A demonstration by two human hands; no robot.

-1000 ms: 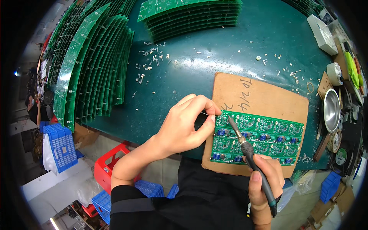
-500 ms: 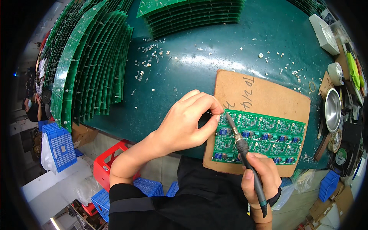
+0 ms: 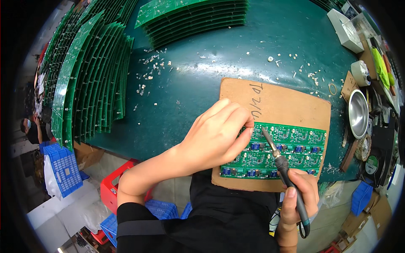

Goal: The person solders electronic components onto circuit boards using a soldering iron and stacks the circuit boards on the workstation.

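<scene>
A green circuit board panel with small blue parts lies on a piece of brown cardboard. In my right hand is a soldering iron, held like a pen, its tip over the far edge of the panel. My left hand covers the panel's left side. Its thumb and forefinger are pinched near the iron's tip on what looks like thin solder wire, mostly hidden by the fingers now. Whether the iron's tip touches the board, I cannot tell.
Upright stacks of green boards stand at left, another stack at the back. Small loose parts are scattered on the green table. A metal bowl and a white box sit at right. A red stool stands below.
The whole view has shifted, and the board appears further left. Relative to the board, both hands and the iron's tip have moved right along its far edge.
</scene>
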